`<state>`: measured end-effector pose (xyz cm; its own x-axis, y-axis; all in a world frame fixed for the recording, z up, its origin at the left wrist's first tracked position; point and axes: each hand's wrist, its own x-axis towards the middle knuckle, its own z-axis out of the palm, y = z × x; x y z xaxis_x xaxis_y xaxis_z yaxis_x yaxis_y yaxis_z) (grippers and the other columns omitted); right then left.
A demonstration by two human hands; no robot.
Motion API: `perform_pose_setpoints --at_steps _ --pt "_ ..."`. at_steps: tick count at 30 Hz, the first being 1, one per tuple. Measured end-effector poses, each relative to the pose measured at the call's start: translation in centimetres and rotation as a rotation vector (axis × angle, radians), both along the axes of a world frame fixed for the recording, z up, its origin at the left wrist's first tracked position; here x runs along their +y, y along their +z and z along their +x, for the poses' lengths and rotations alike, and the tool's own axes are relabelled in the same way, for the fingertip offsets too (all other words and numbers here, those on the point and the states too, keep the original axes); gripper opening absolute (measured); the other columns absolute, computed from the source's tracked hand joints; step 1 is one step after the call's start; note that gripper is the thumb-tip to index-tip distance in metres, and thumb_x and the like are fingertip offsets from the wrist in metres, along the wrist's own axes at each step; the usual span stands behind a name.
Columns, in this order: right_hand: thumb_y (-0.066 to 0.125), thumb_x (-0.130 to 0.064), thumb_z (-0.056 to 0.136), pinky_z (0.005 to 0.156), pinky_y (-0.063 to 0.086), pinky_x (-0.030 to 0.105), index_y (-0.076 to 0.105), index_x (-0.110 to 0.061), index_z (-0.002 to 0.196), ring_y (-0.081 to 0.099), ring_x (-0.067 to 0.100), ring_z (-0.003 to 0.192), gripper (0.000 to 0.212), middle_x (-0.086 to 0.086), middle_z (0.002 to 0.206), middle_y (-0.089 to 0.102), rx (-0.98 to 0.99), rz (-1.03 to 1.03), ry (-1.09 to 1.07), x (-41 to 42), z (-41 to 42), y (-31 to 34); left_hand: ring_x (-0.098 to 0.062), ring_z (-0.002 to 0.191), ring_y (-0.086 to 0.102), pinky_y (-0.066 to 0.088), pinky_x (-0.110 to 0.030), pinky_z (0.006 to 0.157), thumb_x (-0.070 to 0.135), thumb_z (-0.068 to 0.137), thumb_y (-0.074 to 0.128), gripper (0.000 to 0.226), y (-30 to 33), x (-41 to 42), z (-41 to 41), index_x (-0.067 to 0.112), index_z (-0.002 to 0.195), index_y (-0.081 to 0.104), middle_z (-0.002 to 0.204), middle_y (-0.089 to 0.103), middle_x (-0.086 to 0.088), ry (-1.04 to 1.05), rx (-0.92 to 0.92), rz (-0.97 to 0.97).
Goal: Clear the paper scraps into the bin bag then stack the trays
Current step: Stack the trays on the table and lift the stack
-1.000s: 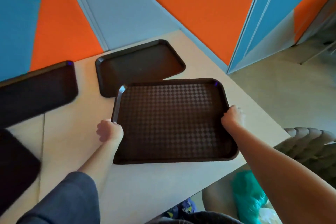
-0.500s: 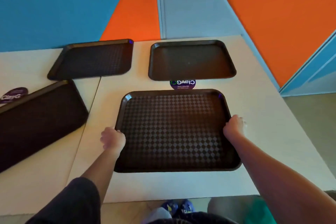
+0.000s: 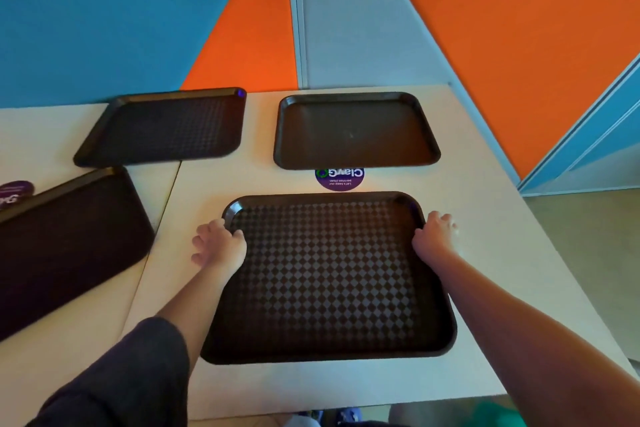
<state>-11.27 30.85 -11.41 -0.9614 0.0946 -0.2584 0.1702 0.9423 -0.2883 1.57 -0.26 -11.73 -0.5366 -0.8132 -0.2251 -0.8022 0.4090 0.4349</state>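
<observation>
A dark brown checkered tray [image 3: 329, 281] lies flat on the pale table [image 3: 485, 253] right in front of me. My left hand [image 3: 218, 243] is at its left rim, thumb touching the edge and fingers spread out over the table. My right hand [image 3: 434, 236] grips the right rim near the far corner, thumb inside and fingers curled round the outside. Three more brown trays lie around it: a smooth one [image 3: 353, 130] at the far right, a checkered one [image 3: 166, 128] at the far left, and one [image 3: 62, 236] at the left. No paper scraps show on any tray.
A round purple sticker [image 3: 339, 178] sits between the near tray and the smooth tray, another [image 3: 14, 191] at the left edge. A bit of green bag [image 3: 495, 414] shows below the table's front edge. The wall panels rise just behind the far trays.
The view has swung round to face the table squarely. The near tray has settled flat, and my left hand has loosened from a fist on the rim to spread fingers.
</observation>
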Motion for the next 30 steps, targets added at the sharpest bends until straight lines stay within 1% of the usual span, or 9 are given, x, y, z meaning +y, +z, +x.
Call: perform_pose_setpoints --at_steps 6,10,14,19,24,26,29,30 --pt "0.046 -0.021 0.092 0.098 0.039 0.047 0.039 -0.005 0.130 0.037 0.035 0.124 0.041 0.017 0.132 0.039 0.025 -0.021 0.067 -1.2 -4.3 2.4 -0.032 0.127 0.034 0.032 -0.052 0.102 0.030 0.094 0.048 0.043 2.8 -0.6 -6.8 0.018 0.135 0.042 0.140 0.038 -0.010 -0.248 0.041 -0.015" --pt "0.047 -0.020 0.092 0.099 0.039 0.048 0.037 -0.007 0.131 0.037 0.036 0.124 0.043 0.018 0.133 0.039 0.051 -0.029 0.079 -2.3 -8.3 3.1 -0.032 0.127 0.035 0.033 -0.050 0.100 0.029 0.096 0.046 0.041 4.1 -1.1 -11.7 0.021 0.135 0.042 0.139 0.040 -0.009 -0.314 0.059 -0.019" --pt "0.045 -0.019 0.094 0.099 0.038 0.048 0.039 -0.005 0.127 0.037 0.038 0.123 0.037 0.019 0.133 0.038 0.058 -0.027 0.080 -3.2 -12.9 3.2 -0.032 0.129 0.033 0.032 -0.050 0.101 0.030 0.095 0.046 0.042 4.5 -2.4 -16.5 0.022 0.136 0.040 0.141 0.039 -0.006 -0.381 0.072 0.007" --pt "0.045 -0.019 0.093 0.101 0.037 0.049 0.036 -0.005 0.130 0.034 0.040 0.125 0.041 0.021 0.135 0.036 0.043 -0.019 0.050 -3.9 -18.7 2.6 -0.032 0.128 0.035 0.033 -0.047 0.103 0.030 0.095 0.046 0.043 3.6 -3.8 -22.7 0.020 0.137 0.039 0.141 0.041 -0.007 -0.415 0.094 0.011" --pt "0.048 -0.018 0.091 0.100 0.038 0.050 0.039 -0.004 0.124 0.033 0.042 0.123 0.037 0.023 0.132 0.036 0.023 0.000 0.002 -4.7 -23.9 0.8 -0.031 0.129 0.035 0.035 -0.045 0.104 0.029 0.095 0.048 0.045 2.0 -4.7 -27.6 0.018 0.137 0.039 0.140 0.041 -0.009 -0.430 0.108 0.048" --pt "0.049 -0.019 0.090 0.101 0.038 0.052 0.038 -0.003 0.125 0.031 0.043 0.124 0.040 0.024 0.134 0.035 0.030 0.013 -0.015 -5.0 -25.7 0.0 -0.031 0.130 0.035 0.035 -0.044 0.105 0.029 0.095 0.049 0.047 1.2 -5.1 -29.1 0.016 0.138 0.037 0.142 0.039 -0.010 -0.421 0.106 0.056" --pt "0.047 -0.022 0.093 0.103 0.034 0.051 0.031 0.001 0.134 0.030 0.042 0.127 0.050 0.025 0.137 0.033 0.021 0.067 -0.058 -5.6 -27.7 -1.3 -0.033 0.127 0.036 0.034 -0.042 0.104 0.027 0.095 0.050 0.047 -0.3 -5.6 -30.7 0.008 0.136 0.038 0.138 0.040 -0.015 -0.371 0.082 -0.024" --pt "0.046 -0.021 0.094 0.103 0.034 0.050 0.031 0.003 0.135 0.031 0.041 0.127 0.050 0.025 0.137 0.034 0.022 0.102 -0.082 -5.7 -28.1 -1.6 -0.033 0.124 0.037 0.035 -0.040 0.102 0.023 0.095 0.050 0.044 -0.7 -5.8 -31.0 0.005 0.133 0.040 0.135 0.040 -0.018 -0.338 0.094 -0.044"
